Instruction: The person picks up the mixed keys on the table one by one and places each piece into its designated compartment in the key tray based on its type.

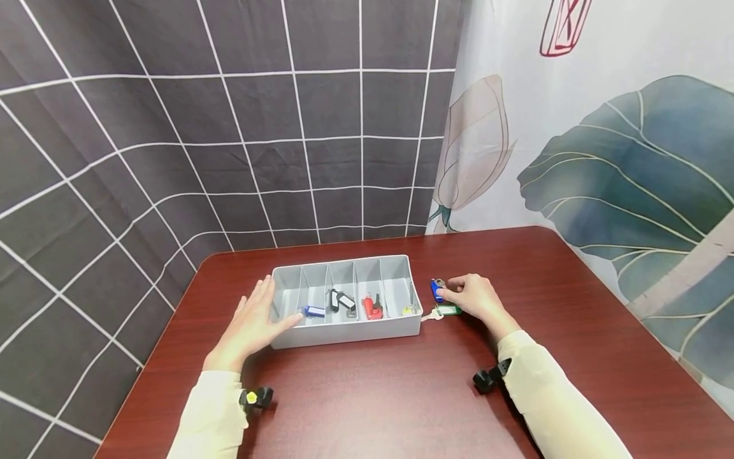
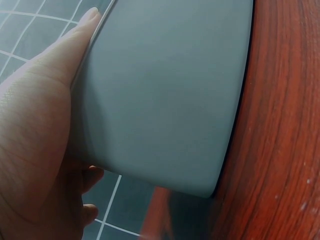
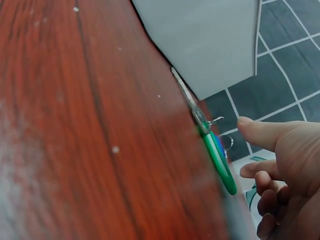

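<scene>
My left hand (image 1: pixel 255 322) rests with straight fingers at the left end of a grey divided tray (image 1: pixel 350 333), its thumb over the front rim. In the left wrist view the thumb (image 2: pixel 75 42) lies along the tray's upper edge. To the right of the tray, my right hand (image 1: pixel 473 296) reaches down to a blue key tag (image 1: pixel 437 291), fingertips right at it. A green key tag (image 1: pixel 449 310) with a key (image 1: pixel 434 315) lies just in front. In the right wrist view, thumb and forefinger stand apart beside the green tag (image 3: pixel 220 165).
Inside the tray's compartments lie a blue tag (image 1: pixel 314 311), black tags (image 1: pixel 346 301), a red tag with a key (image 1: pixel 373 308) and a yellow tag (image 1: pixel 408 311). The tray stands on a reddish-brown table (image 1: pixel 350 395). Behind hangs a dark gridded curtain (image 1: pixel 329 108).
</scene>
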`<state>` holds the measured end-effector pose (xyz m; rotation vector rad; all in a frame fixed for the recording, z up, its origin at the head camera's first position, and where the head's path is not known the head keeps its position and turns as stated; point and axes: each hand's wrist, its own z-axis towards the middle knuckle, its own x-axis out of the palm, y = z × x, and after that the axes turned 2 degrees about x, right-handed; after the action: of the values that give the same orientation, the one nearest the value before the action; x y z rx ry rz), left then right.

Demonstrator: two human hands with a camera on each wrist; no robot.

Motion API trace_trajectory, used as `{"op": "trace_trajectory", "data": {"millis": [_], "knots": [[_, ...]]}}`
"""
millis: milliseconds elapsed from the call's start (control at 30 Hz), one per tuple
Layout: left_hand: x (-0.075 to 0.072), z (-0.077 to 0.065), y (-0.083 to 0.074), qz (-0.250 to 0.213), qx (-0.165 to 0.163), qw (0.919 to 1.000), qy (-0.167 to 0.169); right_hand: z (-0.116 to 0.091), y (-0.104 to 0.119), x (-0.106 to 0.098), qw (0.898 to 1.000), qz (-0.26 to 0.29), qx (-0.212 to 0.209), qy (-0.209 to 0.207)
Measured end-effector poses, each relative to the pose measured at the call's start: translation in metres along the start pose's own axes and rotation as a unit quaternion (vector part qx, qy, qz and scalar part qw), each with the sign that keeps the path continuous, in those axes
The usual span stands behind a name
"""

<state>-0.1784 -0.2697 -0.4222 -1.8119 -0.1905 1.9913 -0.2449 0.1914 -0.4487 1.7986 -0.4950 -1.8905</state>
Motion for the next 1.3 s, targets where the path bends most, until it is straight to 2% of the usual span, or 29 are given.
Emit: {"op": "trace_trajectory", "data": {"millis": [533, 833, 1067, 1300], "knots": [[-0.001, -0.002, 0.003, 0.001, 0.001, 1.0000, 0.000, 0.006, 0.001, 0.013, 1.000, -0.005, 0.020, 0.001], [0.000, -0.001, 0.003, 0.002, 0.004, 1.0000, -0.003, 0.006, 0.001, 0.009, 0.999, -0.004, 0.040, 0.006], [0.000, -0.001, 0.002, 0.001, 0.003, 1.0000, -0.002, 0.007, -0.004, 0.006, 0.999, -0.004, 0.033, 0.011], [-0.001, 0.000, 0.002, -0.001, 0.002, 1.0000, 0.001, 0.006, -0.008, 0.003, 0.999, 0.005, 0.033, -0.003]]}}
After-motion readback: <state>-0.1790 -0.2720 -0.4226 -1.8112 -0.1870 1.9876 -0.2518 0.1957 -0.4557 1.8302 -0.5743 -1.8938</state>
